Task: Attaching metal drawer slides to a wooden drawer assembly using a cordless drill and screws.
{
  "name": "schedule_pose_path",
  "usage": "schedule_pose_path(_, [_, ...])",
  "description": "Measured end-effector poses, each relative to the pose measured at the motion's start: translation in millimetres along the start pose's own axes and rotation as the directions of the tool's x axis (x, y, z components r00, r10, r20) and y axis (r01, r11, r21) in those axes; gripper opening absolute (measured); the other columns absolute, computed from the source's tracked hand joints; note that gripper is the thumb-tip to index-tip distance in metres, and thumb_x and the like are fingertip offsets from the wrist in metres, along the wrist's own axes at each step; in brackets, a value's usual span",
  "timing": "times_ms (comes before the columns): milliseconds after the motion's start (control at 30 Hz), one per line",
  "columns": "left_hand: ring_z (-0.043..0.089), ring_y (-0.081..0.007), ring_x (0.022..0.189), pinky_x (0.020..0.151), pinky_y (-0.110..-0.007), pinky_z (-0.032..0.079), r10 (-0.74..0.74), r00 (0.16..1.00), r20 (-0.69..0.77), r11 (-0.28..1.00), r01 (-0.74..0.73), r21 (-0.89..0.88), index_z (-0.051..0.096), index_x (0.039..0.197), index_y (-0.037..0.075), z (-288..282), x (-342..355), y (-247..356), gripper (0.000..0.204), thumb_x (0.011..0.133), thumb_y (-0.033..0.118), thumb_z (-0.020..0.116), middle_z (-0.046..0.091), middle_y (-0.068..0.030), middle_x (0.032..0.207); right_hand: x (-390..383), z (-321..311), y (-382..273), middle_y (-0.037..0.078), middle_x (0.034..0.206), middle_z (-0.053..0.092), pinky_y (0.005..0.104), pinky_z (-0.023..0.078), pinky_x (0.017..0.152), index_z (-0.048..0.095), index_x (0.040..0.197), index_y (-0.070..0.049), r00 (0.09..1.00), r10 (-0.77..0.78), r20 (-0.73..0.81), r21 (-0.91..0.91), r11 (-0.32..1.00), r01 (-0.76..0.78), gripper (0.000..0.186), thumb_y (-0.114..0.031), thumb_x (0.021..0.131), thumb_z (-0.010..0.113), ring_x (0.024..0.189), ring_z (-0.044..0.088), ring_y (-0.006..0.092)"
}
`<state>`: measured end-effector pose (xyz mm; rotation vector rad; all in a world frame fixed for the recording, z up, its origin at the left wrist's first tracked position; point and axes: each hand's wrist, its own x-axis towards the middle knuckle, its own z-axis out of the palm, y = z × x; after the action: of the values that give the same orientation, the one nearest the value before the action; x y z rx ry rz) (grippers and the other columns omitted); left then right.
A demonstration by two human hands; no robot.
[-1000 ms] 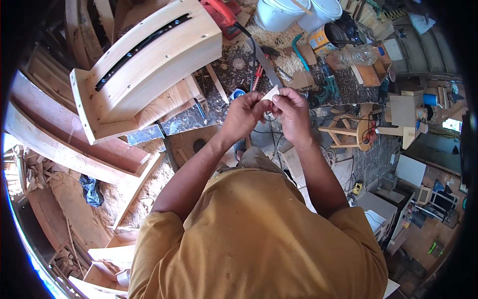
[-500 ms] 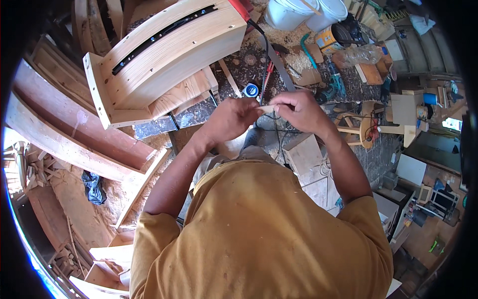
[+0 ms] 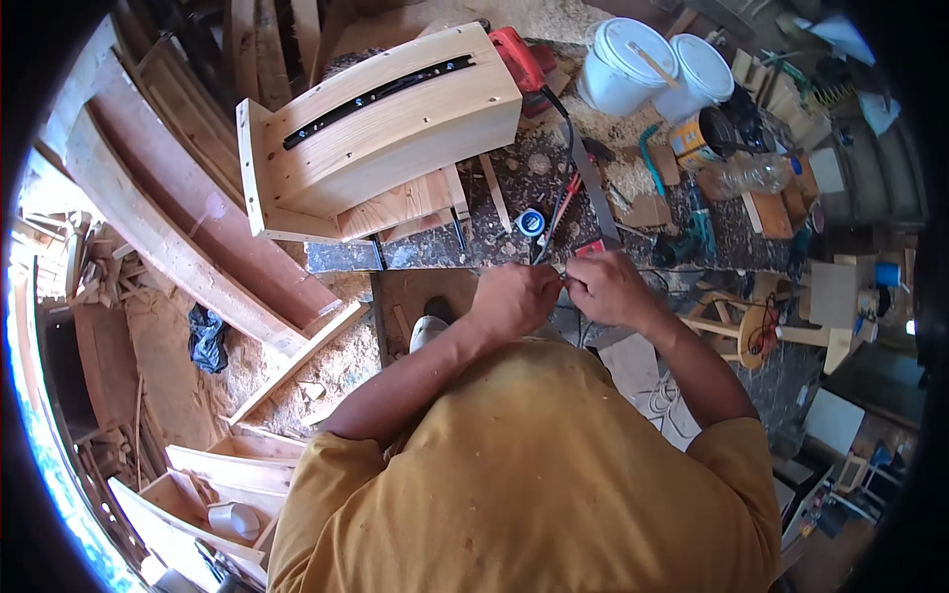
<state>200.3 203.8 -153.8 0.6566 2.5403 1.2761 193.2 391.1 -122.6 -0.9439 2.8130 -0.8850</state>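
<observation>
Both hands are close together at the bench's near edge, knuckles up. My left hand is closed, its thumb and fingers pinched toward the right. Facing it, my right hand is also pinched shut. Whatever lies between their fingertips is mostly hidden and too small to name. Beyond the hands lies a blue round tape measure. A long metal blade or straightedge runs toward my right hand. To the left sits a pale wooden box frame with a black drawer slide on its upper face.
A red power tool with a black cord is behind the box frame. White buckets stand at the back right. A teal cordless drill and a clear plastic bottle lie on the right. Long boards lean at left.
The bench appears lower and farther right in view. A tan strip visible between my fingers earlier is now mostly hidden. My hands have come closer together.
</observation>
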Motion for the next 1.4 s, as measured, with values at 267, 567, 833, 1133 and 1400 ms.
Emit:
schedule_pose_path(267, [0.063, -0.0304, 0.066, 0.065, -0.041, 0.05, -0.157, 0.97, 0.185, 0.924, 0.21, -0.32, 0.062, 0.089, -0.001, 15.7, 3.5, -16.5, 0.02, 0.09, 0.018, 0.055, 0.065, -0.019, 0.075, -11.0, 37.5, 15.9, 0.012, 0.062, 0.06, 0.0414, 0.048, 0.054, 0.056, 0.068, -0.004, 0.977, 0.196, -0.081, -0.119, 0.972, -0.205, 0.014, -0.013, 0.077, 0.062, 0.057, 0.062, 0.0304])
schedule_pose_path(567, [0.044, -0.0047, 0.062, 0.057, -0.02, 0.038, -0.205, 0.919, 0.338, 0.494, 0.395, -0.774, 0.06, 0.089, 0.008, -42.2, 9.9, -19.8, 0.015, 0.098, 0.017, 0.05, 0.058, 0.0012, 0.074, -17.6, 20.7, 71.5, 0.005, 0.064, 0.058, 0.025, 0.039, 0.049, 0.059, 0.084, 0.001, 0.9, 0.41, 0.147, 0.347, 0.831, -0.435, 0.011, -0.007, 0.084, 0.052, 0.052, 0.046, 0.0094])
schedule_pose_path(833, [0.055, -0.0121, 0.069, 0.063, -0.03, 0.045, 0.009, 0.978, 0.211, 0.935, 0.067, -0.349, 0.063, 0.09, 0.0, -42.1, 10.6, -10.0, 0.014, 0.094, 0.012, 0.055, 0.059, -0.006, 0.073, 19.7, -18.1, -1.6, 0.014, 0.078, 0.064, 0.0351, 0.048, 0.062, 0.064, 0.096, -0.002, 1.0, 0.02, 0.023, 0.253, 0.967, -0.025, 0.017, -0.006, 0.079, 0.062, 0.066, 0.061, 0.0274])
schedule_pose_path(1133, [0.059, -0.0407, 0.069, 0.062, -0.042, 0.048, 0.146, 0.989, 0.012, 0.939, -0.135, -0.316, 0.061, 0.088, -0.001, -37.6, 6.0, -4.7, 0.01, 0.088, 0.008, 0.06, 0.059, -0.022, 0.073, 26.9, -9.9, -10.7, 0.017, 0.069, 0.058, 0.0458, 0.047, 0.061, 0.053, 0.075, -0.001, 0.996, 0.015, 0.091, 0.081, 0.996, -0.023, 0.008, -0.005, 0.079, 0.059, 0.069, 0.06, 0.0378])
schedule_pose_path(1400, [0.062, -0.0405, 0.073, 0.063, -0.044, 0.05, 0.076, 0.995, -0.063, 0.971, -0.089, -0.222, 0.061, 0.089, -0.001, -29.4, -6.0, -5.6, 0.008, 0.084, 0.004, 0.059, 0.063, -0.0228, 0.076, 26.1, 0.8, -17.4, 0.019, 0.071, 0.061, 0.0477, 0.048, 0.061, 0.055, 0.077, 0.0, 0.993, 0.037, 0.111, 0.092, 0.995, -0.047, 0.008, -0.006, 0.081, 0.058, 0.07, 0.063, 0.0384])
